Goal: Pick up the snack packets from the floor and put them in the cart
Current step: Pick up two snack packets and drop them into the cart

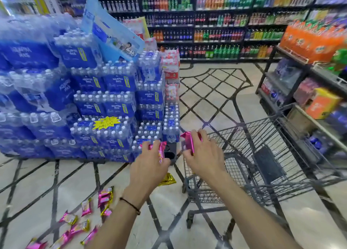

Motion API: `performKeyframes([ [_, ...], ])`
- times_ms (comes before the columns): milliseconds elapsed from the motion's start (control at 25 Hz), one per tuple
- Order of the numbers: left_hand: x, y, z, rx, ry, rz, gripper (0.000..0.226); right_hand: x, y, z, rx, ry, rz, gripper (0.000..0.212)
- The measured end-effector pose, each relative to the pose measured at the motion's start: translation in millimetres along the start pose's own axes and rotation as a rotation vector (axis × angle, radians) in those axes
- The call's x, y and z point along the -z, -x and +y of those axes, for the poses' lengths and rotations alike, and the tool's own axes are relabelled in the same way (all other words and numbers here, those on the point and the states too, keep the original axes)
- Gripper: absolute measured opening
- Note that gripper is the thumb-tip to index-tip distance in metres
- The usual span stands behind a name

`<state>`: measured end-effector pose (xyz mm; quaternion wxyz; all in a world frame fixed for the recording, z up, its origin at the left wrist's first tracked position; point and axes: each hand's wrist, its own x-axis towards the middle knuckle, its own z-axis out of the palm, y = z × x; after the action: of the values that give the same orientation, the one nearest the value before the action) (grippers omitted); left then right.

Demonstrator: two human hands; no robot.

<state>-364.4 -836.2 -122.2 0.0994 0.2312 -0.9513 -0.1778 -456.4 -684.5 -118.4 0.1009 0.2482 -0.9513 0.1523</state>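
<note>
Both my hands are raised in front of me, each gripping a pink snack packet. My left hand holds a pink packet just left of the grey wire cart. My right hand holds another pink packet over the cart's near left rim. Several pink and gold snack packets lie scattered on the floor at the lower left. A gold packet lies on the floor beneath my left hand, beside the cart's corner.
A tall stack of shrink-wrapped water bottle packs stands at the left. Shelves of soft drinks line the back wall. A dark metal rack with drink cartons stands right of the cart. Tiled floor stretches ahead.
</note>
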Motion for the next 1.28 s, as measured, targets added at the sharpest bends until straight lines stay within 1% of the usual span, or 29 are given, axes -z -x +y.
performKeyframes([
  [240, -90.2, -86.2, 30.5, -0.059, 0.078, -0.117, 0.060, -54.2, -43.5, 80.1, -0.169, 0.066, -0.108, 0.058],
  [360, -135.6, -132.6, 36.0, -0.085, 0.106, -0.179, 0.061, -85.9, -80.5, 106.0, -0.201, 0.083, -0.165, 0.057],
  [440, -165.0, -162.0, 38.1, -0.068, 0.129, -0.232, 0.063, -107.1, -103.8, 120.5, -0.221, 0.090, -0.209, 0.058],
  [560, -204.6, -198.7, 43.2, -0.073, 0.111, -0.274, 0.062, -137.3, -131.2, 141.8, -0.234, 0.088, -0.255, 0.054],
  [680, -252.4, -229.1, 48.0, -0.031, 0.105, -0.315, 0.061, -173.9, -158.4, 169.2, -0.240, 0.095, -0.319, 0.052],
  [800, -308.9, -247.3, 52.3, 0.005, 0.118, -0.357, 0.060, -222.6, -182.9, 201.6, -0.239, 0.088, -0.387, 0.059],
  [920, -370.2, -264.2, 54.6, 0.063, 0.101, -0.400, 0.056, -283.2, -203.3, 238.7, -0.236, 0.071, -0.461, 0.061],
  [1120, -473.7, -286.3, 45.3, 0.186, 0.035, -0.505, 0.057, -384.8, -206.7, 291.1, -0.229, 0.020, -0.565, 0.055],
  [1280, -550.2, -293.3, 27.4, 0.214, 0.049, -0.543, 0.054, -454.2, -193.6, 318.2, -0.215, 0.020, -0.606, 0.056],
])
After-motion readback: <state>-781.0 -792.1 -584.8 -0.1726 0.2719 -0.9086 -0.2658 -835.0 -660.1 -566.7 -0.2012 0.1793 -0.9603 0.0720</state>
